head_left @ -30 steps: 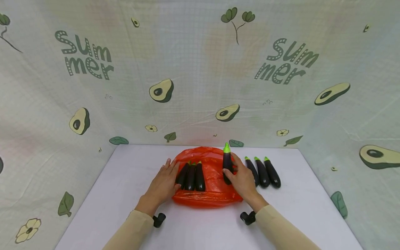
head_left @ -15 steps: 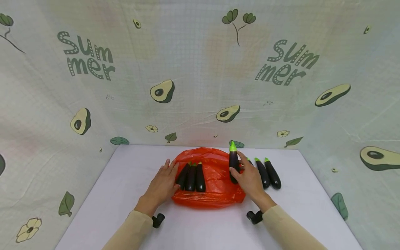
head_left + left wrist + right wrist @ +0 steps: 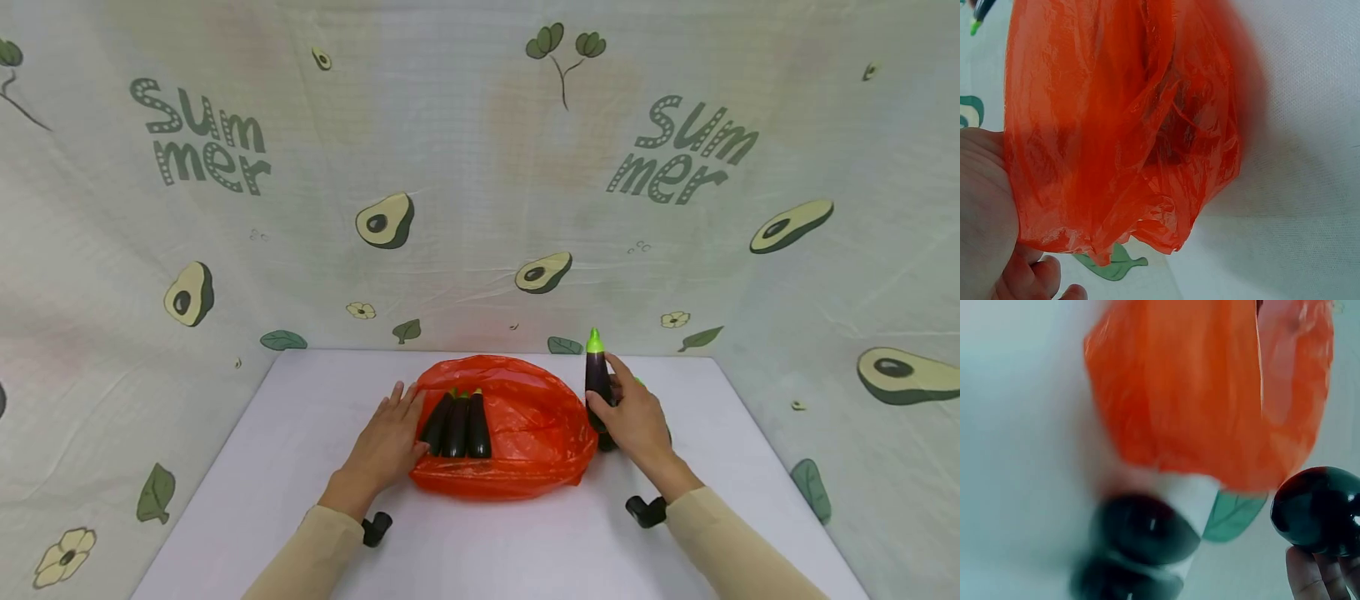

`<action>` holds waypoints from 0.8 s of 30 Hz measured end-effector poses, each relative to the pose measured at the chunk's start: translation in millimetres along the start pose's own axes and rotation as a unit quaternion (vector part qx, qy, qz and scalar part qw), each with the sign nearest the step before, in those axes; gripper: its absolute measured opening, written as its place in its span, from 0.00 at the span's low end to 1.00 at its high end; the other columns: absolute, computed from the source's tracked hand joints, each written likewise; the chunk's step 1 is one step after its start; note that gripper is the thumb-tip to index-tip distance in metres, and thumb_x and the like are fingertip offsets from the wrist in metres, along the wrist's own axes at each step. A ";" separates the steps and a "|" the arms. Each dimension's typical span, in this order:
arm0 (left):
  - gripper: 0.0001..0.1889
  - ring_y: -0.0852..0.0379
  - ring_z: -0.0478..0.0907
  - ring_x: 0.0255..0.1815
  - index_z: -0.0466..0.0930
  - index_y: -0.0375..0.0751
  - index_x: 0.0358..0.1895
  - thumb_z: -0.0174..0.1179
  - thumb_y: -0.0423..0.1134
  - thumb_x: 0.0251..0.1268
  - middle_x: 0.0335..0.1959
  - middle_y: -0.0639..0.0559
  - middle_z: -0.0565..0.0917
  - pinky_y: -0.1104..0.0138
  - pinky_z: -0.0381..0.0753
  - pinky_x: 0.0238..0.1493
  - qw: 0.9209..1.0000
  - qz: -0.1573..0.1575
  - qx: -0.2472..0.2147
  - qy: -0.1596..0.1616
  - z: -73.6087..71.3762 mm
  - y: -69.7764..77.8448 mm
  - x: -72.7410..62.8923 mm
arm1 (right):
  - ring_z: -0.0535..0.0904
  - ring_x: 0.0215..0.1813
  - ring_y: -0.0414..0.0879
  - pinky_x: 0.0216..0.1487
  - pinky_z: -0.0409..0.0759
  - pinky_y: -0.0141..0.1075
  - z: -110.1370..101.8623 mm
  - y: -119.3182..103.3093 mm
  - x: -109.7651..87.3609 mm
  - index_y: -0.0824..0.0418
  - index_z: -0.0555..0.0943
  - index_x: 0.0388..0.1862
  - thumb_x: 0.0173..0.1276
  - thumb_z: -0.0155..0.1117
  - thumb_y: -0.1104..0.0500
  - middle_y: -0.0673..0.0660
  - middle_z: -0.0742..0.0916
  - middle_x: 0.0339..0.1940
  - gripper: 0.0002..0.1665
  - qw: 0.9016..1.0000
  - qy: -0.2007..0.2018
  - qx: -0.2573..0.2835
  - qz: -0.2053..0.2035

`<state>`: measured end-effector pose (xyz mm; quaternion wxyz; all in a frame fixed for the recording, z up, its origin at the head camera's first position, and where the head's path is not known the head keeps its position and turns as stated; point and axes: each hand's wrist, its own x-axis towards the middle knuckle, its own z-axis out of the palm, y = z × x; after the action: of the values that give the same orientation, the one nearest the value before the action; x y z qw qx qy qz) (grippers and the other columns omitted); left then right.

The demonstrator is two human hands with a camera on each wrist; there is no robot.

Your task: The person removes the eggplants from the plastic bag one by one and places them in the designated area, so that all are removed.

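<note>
Mid-worktop (image 3: 480,554), the left hand (image 3: 384,442), fingers extended, touches the red bag (image 3: 498,482) containing three eggplants (image 3: 456,429). Toward the right edge, the right hand (image 3: 636,417) pinches another eggplant (image 3: 597,375), partly blocking the loose eggplants (image 3: 607,442). Patterned cloth (image 3: 450,150) rises beyond.

Booth-like place, white surface (image 3: 285,433) enclosed on 3 sides by avocado-print fabric (image 3: 465,150), sort of room beyond unclear

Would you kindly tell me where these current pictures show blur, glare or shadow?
Head view: fairly sharp, with small glints on the red bag; left wrist view: the bag's upper right edge is smeared, and a soft shadow falls on the table; right wrist view: the loose eggplants are blurred, while the held eggplant looks crisper, with bright glare spots.
</note>
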<state>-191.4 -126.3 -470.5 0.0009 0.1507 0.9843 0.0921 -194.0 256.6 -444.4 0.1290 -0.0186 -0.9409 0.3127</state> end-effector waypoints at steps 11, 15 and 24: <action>0.50 0.38 0.46 0.88 0.55 0.38 0.85 0.73 0.49 0.66 0.86 0.41 0.57 0.43 0.55 0.84 1.000 0.000 -0.004 -0.002 -1.9 -1.5 -1.8 | 0.86 0.54 0.67 0.41 0.87 0.55 -34.3 49.7 12.4 0.58 0.61 0.85 0.77 0.65 0.52 0.74 0.83 0.64 0.42 0.999 0.017 -0.047 0.018; 0.50 0.38 0.46 0.88 0.56 0.38 0.84 0.73 0.49 0.66 0.86 0.41 0.57 0.43 0.55 0.84 1.000 0.000 -0.008 -0.002 -1.2 -1.9 -2.2 | 0.85 0.56 0.68 0.43 0.86 0.57 -43.3 68.3 14.8 0.58 0.60 0.85 0.78 0.64 0.50 0.75 0.82 0.66 0.43 0.998 0.010 -0.059 0.033; 0.49 0.37 0.47 0.88 0.57 0.36 0.84 0.73 0.49 0.66 0.86 0.40 0.58 0.43 0.56 0.84 1.000 0.005 -0.009 0.000 2.6 -1.4 -0.9 | 0.85 0.55 0.69 0.33 0.82 0.43 -55.0 104.6 15.5 0.62 0.60 0.84 0.78 0.64 0.50 0.76 0.82 0.64 0.43 0.996 -0.006 -0.075 0.053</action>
<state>-190.9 -127.3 -473.4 0.0014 0.1554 0.9826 0.1013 -199.7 374.6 -460.5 0.1049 -0.0763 -0.9601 0.2476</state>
